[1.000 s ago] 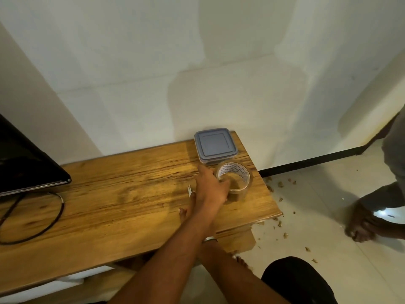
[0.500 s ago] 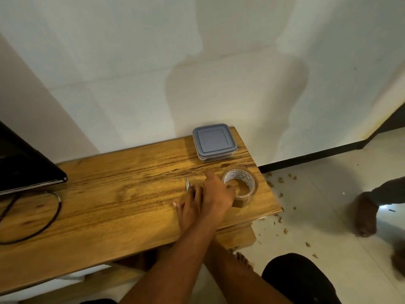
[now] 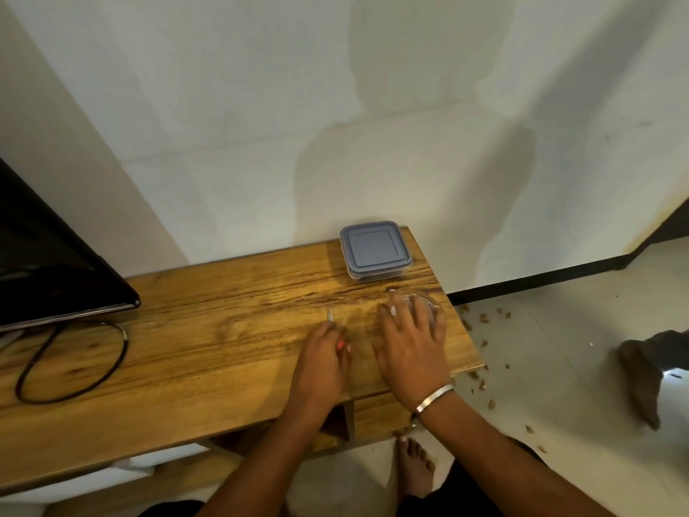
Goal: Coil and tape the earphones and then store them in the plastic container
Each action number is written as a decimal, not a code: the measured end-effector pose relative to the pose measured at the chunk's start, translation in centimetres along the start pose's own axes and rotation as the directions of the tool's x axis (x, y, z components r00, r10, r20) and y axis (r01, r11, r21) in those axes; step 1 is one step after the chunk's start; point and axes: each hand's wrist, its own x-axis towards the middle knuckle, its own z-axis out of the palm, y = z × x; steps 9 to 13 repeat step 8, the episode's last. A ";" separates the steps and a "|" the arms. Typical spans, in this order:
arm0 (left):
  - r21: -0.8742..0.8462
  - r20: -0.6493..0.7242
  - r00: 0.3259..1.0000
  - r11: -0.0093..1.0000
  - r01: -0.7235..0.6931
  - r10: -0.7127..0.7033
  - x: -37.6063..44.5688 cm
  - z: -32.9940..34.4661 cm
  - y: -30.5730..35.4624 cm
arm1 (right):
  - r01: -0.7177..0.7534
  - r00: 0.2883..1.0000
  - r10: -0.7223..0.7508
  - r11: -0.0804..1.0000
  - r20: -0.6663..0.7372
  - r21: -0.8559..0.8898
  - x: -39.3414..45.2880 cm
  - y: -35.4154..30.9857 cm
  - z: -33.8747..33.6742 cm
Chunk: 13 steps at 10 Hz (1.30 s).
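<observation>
Plastic container [image 3: 376,251] sits lidded behind right hand [image 3: 410,345] — fingers spread over tape roll [image 3: 428,305]; left hand's [image 3: 320,363] fingers curled, grip unclear.

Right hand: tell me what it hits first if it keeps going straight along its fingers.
The right hand already overlaps the tape roll; past that, likely the lidded plastic container, though depth is unclear.

Both forearms are bare, without sleeves. A thin silver bangle [image 3: 434,398] circles the wrist just behind the right hand [image 3: 408,347]. Feet are bare; dark clothing covers the lap.
</observation>
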 end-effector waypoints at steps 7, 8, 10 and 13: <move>0.079 0.021 0.999 0.997 -0.028 0.027 0.4 2.2 -0.9 | -0.085 0.990 0.073 0.992 0.123 0.092 0.9 2.4 1.0; 0.145 0.047 0.997 0.987 -0.068 0.062 -0.5 0.6 -0.2 | -0.001 1.000 0.000 0.999 0.012 0.035 0.9 1.5 -0.4; 0.145 0.047 0.997 0.987 -0.068 0.062 -0.5 0.6 -0.2 | -0.001 1.000 0.000 0.999 0.012 0.035 0.9 1.5 -0.4; 0.145 0.047 0.997 0.987 -0.068 0.062 -0.5 0.6 -0.2 | -0.001 1.000 0.000 0.999 0.012 0.035 0.9 1.5 -0.4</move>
